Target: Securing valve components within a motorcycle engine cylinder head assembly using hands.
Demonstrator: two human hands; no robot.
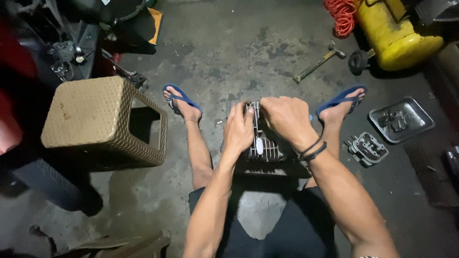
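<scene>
Finned grey metal, an engine cylinder part [262, 145], sits on the concrete floor [224, 52] at frame centre between your sandalled feet. Your left hand [239, 131] clasps its side to steady it, while your right hand [286, 117] curls closed over its top edge.

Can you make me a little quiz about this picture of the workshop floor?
1. True or false: both hands touch the finned metal engine part.
2. What lies in front of the yellow tank: A hammer, B broom, C bucket?
3. Which side of the person is the woven stool on?

Key: 1 true: left hand and right hand grip it. 2 A. 3 their left.
</scene>
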